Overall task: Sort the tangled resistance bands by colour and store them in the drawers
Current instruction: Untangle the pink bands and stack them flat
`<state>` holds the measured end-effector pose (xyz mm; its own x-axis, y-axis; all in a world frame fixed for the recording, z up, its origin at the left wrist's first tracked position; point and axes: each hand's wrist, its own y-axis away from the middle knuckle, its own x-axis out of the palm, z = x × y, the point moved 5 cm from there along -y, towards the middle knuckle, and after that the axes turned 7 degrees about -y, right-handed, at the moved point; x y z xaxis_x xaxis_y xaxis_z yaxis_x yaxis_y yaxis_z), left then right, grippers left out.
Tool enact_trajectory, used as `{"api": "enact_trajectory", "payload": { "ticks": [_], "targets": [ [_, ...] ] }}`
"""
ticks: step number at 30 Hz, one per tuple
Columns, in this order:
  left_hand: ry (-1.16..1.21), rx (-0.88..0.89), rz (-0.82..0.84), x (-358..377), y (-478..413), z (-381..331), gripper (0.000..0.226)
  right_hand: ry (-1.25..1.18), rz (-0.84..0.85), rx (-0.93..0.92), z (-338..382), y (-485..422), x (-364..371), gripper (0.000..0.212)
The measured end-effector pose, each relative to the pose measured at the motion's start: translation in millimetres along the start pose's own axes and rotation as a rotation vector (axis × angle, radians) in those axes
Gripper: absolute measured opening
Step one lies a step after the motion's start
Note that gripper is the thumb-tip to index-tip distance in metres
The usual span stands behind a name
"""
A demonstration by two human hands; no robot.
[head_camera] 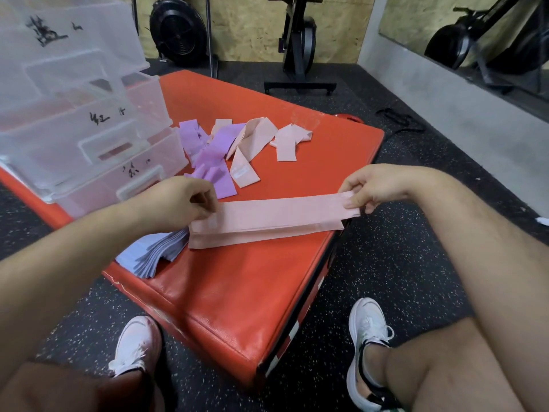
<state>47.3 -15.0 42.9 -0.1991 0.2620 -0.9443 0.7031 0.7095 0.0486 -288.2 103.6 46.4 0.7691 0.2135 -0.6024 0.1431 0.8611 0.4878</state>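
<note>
Spanning left hand [181,200] and right hand [377,185], pink band [276,214], ends pinched by curled fingers [353,201].

The drawers [98,144] wall off my left, loose bands [214,150] clutter the middle; bare red mat [237,292] lies open nearest me

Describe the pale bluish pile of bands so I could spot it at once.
Find the big orange-red mat and go to its near left edge. There, close by the left hand and partly under the flat pink bands, lies a neatly layered stack. It alone is pale blue-grey; the loose bands farther back are pink or brighter purple.
</note>
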Motion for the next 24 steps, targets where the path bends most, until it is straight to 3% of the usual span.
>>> {"api": "enact_trajectory", "payload": {
  "ticks": [3, 12, 24],
  "targets": [
    [-0.13, 0.015, 0.003, 5, 0, 6, 0.031, -0.047, -0.045, -0.004, -5, -8, 6, 0.021],
    [-0.52, 0.067, -0.036, 18, -8, 1, 0.015, 0.059, -0.115, 0.03, -12, -29, 25, 0.023],
    [-0.471, 0.175, -0.014, 44, -13, 1, 0.013, 0.146, -0.151, 0.005, -11, -35, 34, 0.026]
  ]
}}
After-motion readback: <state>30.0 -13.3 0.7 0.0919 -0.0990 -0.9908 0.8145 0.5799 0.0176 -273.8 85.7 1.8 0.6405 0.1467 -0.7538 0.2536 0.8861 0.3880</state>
